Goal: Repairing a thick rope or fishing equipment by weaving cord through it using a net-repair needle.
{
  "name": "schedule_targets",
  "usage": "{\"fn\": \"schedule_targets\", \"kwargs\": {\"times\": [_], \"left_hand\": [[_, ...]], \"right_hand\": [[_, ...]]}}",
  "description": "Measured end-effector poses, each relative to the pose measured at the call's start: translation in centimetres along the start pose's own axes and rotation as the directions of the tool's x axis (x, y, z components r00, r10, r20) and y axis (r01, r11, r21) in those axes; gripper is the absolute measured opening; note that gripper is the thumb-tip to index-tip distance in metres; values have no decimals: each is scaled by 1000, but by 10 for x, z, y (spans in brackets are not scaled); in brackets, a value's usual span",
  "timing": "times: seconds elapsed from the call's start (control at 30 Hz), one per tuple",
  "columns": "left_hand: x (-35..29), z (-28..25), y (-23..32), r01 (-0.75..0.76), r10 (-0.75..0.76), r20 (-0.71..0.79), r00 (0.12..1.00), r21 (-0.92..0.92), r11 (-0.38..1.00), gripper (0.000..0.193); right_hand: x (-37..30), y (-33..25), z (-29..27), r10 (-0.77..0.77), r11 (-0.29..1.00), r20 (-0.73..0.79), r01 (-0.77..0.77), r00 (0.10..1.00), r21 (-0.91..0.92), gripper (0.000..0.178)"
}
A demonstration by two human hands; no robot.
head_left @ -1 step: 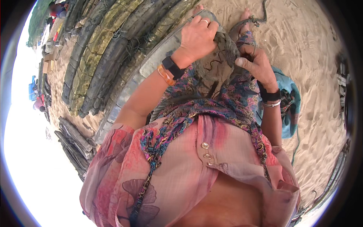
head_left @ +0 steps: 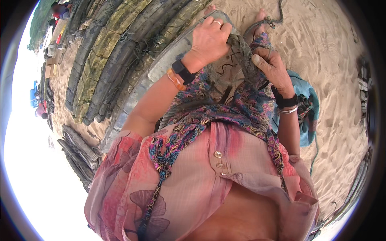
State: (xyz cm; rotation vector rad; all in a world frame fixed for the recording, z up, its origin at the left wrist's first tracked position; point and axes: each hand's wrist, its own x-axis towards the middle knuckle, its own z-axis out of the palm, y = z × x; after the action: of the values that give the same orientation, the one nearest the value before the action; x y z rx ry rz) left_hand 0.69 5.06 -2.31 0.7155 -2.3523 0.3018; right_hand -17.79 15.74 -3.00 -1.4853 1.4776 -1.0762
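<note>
A: What have the hands got?

B: Two hands, one tangle of dark netting (head_left: 243, 54) between them, at upper centre of the frame. The left hand (head_left: 211, 41) has its grip curled tight on the netting's left edge; one ring (head_left: 217, 23) shows on a finger.

A: And the right hand (head_left: 275, 69)?

B: At the netting's right edge, thumb lying close along bent fingers. I can't tell whether that grip is pinching a strand.

A: On the wrists?

B: Two each: a dark band (head_left: 184, 72) and an orange bracelet (head_left: 176, 79) on the left, a black band (head_left: 287, 102) and a pale bracelet (head_left: 288, 110) on the right.

A: Further out?

B: Two bare feet (head_left: 260, 15) at the top, one knotted rope (head_left: 277, 21) by the right one. Right of centre, one teal bag (head_left: 309, 132) sits on the sand (head_left: 333, 72). Beyond the left forearm runs one long grey slab (head_left: 165, 70), then, at upper left, at least four long bundles (head_left: 96, 60). Three buttons (head_left: 220, 165) show on the shirt (head_left: 189, 168), lower centre.

A: Anything different from a moment ago?

B: The right thumb has lifted slightly and closed the gap to its fingers; the netting's strands have shifted a little. The left hand hasn't moved noticeably.
</note>
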Motion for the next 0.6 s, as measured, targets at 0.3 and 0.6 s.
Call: {"fn": "schedule_targets", "kwargs": {"times": [0.3,0.6], "left_hand": [[-6,-7,10,-3,3,4,1000,-31,1000,27],[-36,-28,7,108,-123,-23,992,-325,940,50]], "right_hand": [[14,34,47,81,663,312,-285,947,693,15],[44,8,-31,71,982,-526,31,848,184,14]]}}
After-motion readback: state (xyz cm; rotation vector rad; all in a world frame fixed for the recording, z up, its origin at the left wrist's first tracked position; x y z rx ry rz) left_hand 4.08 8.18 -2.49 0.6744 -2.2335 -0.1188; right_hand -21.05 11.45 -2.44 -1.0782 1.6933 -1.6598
